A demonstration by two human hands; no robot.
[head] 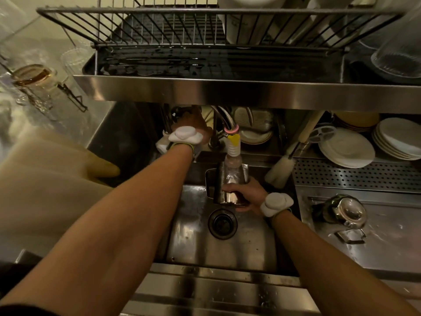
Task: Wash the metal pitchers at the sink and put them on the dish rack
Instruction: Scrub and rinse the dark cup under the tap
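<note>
- At a stainless-steel sink [227,254], a person's right hand [249,195] clasps a metal pitcher [229,190] near its base, fingers curled around the lower body. It holds the pitcher inside the basin, above the drain [222,223].
- The pitcher is tilted, its mouth turned up toward the faucet spout [233,145], whose yellow-and-white ribbed nozzle points straight into the opening.
- The left hand [197,127] reaches to the tap fittings at the back of the basin, just left of the spout (its fingers are tucked under the shelf edge, so whether they grasp anything cannot be told).
- Both wrists carry white pod-like bands.
- Overhead, a wire dish rack [182,26] stands in a wet steel drip tray [227,92], with pale containers on its right side.
- Right of the basin, a second shiny metal vessel [346,210] lies on the wet counter [387,236], well apart from the held pitcher.
- Behind it, stacked white plates [346,149] rest above a perforated shelf, and a bottle brush [280,171] leans at the sink's right rim.
</note>
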